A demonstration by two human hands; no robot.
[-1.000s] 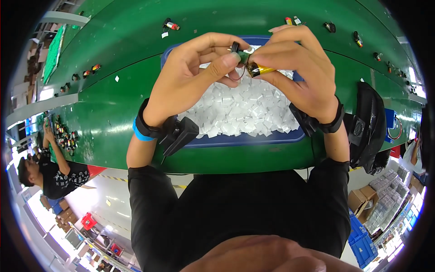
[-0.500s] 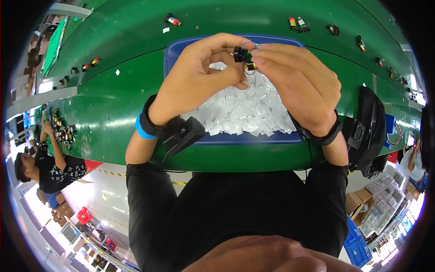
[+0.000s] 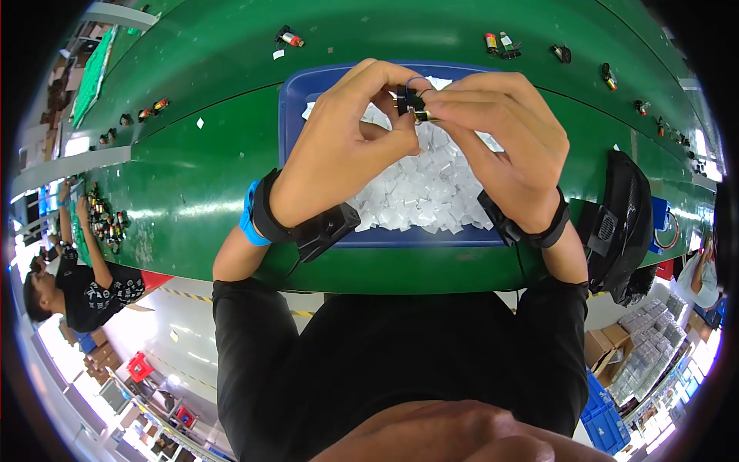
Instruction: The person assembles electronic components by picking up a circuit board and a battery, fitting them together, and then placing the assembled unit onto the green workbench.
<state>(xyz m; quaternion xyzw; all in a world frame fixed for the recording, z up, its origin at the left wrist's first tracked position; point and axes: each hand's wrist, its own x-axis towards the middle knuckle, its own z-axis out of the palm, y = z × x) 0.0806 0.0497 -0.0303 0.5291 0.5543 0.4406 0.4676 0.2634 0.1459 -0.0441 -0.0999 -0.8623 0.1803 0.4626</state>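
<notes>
Both hands meet over the far half of a blue tray [image 3: 289, 104] of small white paper-like pieces [image 3: 416, 192]. My left hand [image 3: 346, 142] pinches a small black electrical part [image 3: 408, 100] with metal prongs and a thin looped dark-blue wire. My right hand [image 3: 508, 131] is closed at the right side of that part, its fingertips on the wire and a small dark-and-yellow piece. The exact kind of part is too small to tell, and fingers hide some of it. Each wrist wears a black strap with a device; the left also has a blue band.
Small electrical parts with coloured cylinders [image 3: 290, 37] lie along the far bench, with others [image 3: 493, 44] farther right. A black bag [image 3: 620, 223] sits at the tray's right. At far left a co-worker [image 3: 85, 289] reaches toward a pile of parts [image 3: 108, 219].
Both hands have shifted slightly, the left wrist moving right and turning. The black part stays between them, a little lower. The co-worker's arms have moved.
</notes>
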